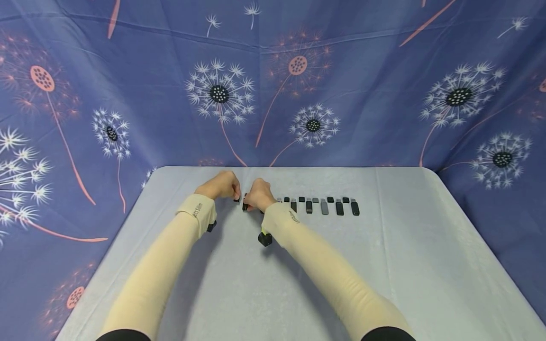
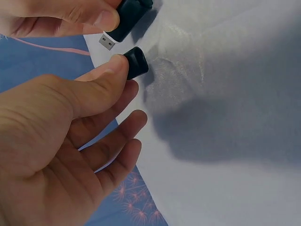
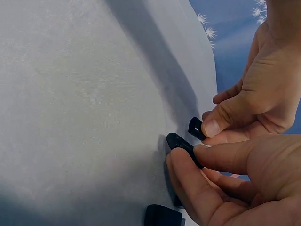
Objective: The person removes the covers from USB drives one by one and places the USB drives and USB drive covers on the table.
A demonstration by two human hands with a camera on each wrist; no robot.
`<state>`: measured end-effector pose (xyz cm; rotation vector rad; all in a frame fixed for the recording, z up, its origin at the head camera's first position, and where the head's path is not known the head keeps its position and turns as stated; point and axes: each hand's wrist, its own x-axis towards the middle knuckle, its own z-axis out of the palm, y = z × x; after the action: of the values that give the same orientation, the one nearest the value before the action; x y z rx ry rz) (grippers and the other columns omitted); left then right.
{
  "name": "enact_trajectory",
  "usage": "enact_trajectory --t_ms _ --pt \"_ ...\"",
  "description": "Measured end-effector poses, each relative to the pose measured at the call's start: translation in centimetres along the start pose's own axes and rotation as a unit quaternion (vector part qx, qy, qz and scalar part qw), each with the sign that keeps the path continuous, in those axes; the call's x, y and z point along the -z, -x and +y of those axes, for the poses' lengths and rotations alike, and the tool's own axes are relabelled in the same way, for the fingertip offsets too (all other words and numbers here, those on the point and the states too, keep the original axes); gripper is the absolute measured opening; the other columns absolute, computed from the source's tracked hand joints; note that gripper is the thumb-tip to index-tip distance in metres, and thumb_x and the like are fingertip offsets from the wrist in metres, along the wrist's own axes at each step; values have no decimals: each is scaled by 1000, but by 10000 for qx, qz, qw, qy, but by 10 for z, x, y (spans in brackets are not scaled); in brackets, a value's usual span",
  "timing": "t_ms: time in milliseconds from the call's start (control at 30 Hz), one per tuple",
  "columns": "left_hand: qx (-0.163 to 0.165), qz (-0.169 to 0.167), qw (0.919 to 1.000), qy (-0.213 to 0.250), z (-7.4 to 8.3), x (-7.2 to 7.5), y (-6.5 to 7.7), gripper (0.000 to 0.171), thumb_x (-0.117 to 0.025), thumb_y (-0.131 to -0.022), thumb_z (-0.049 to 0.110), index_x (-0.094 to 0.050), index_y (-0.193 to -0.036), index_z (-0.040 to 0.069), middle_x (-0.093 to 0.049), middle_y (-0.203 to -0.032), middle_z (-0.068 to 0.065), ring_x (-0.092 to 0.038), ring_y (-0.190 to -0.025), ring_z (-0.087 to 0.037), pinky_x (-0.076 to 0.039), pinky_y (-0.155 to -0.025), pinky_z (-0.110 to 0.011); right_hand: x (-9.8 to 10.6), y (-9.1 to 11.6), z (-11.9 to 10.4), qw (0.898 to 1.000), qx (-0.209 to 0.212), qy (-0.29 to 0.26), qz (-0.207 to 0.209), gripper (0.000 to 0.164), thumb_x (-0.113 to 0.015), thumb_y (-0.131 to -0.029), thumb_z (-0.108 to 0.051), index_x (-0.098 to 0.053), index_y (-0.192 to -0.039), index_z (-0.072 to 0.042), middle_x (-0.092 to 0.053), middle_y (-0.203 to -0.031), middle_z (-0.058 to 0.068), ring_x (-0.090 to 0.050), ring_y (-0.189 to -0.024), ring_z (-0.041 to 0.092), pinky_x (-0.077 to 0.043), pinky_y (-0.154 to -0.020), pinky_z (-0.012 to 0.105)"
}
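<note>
My left hand (image 1: 221, 185) pinches a small black cap (image 2: 137, 63) between thumb and forefinger, its other fingers spread loosely in the left wrist view. Close beside it, my right hand (image 1: 259, 195) holds a black USB stick (image 2: 128, 20) between its fingers and thumb. The stick's metal plug is bare and points toward my left hand. Cap and stick (image 3: 182, 145) are apart, with a small gap between them. Just by my right hand lies another dark piece (image 3: 162, 216), partly cut off by the right wrist view's lower edge.
Right of my hands runs a row of several black and grey USB sticks (image 1: 339, 208), with several small caps (image 1: 330, 200) behind them. All lie on a pale cloth-covered table (image 1: 426, 255). A blue dandelion-print cloth (image 1: 367, 94) hangs behind the table's far edge.
</note>
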<state>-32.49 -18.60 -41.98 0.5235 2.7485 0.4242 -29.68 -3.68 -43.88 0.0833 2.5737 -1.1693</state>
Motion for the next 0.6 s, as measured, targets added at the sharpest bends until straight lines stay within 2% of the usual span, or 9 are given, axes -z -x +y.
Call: enact_trajectory --t_ms 100,200,333,433,600 --pt "48 -29 10000 -13 0 -2 -2 10 -80 -89 3 -82 -81 9 -77 -84 0 -63 -77 -17 -53 -78 -32 -3 -2 1 10000 -48 -17 19 12 -78 -89 -4 -70 -87 4 -66 -116 35 -73 -55 20 -58 -52 24" --pt "81 -52 10000 19 2 -2 -3 8 -80 -89 5 -82 -82 9 -78 -87 -2 -64 -77 -17 -54 -77 -31 -4 -3 2 9999 -79 -84 21 12 -78 -89 -3 -69 -87 5 -64 -118 36 -74 -56 22 -60 -55 27" --pt "96 -13 9999 53 2 -4 -5 6 -81 -89 7 -83 -83 9 -78 -87 -2 -64 -76 -17 -54 -76 -31 -4 -2 4 9998 -100 -169 8 12 -77 -88 -1 -68 -87 6 -67 -105 33 -75 -58 25 -62 -60 32" --pt "65 41 10000 35 0 -7 -6 5 -83 -88 9 -83 -82 10 -78 -85 0 -65 -75 -16 -55 -75 -31 -5 -1 4 9998 -70 -167 10 12 -77 -88 -1 -67 -86 6 -68 -101 34 -75 -60 26 -62 -60 32" --pt "-3 133 9999 34 -3 -11 -8 5 -83 -88 11 -83 -83 11 -79 -86 1 -68 -84 -19 -58 -83 -35 -5 0 5 9999 8 -65 77 13 -77 -87 -3 -67 -83 4 -60 -119 41 -75 -62 26 -62 -60 31"
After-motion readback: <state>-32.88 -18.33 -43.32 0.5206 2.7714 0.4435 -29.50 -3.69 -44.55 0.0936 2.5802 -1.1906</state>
